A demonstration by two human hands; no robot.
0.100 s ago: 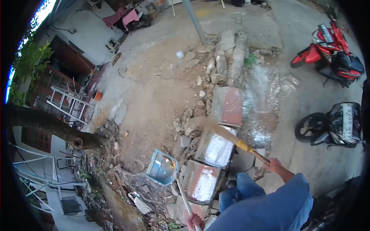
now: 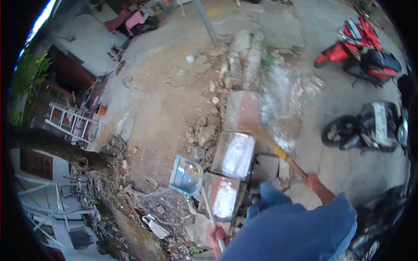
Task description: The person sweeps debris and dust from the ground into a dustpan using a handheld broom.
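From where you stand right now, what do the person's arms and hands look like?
A loose blue cloth sleeve ends near the elbow of the right arm. The right hand and left hand wear no gloves. Where the left sleeve ends is unclear.

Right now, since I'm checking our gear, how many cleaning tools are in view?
2 that I can make out: a broom in the right hand and a long-handled blue dustpan in the left hand. Others may be hidden toward the dark edges.
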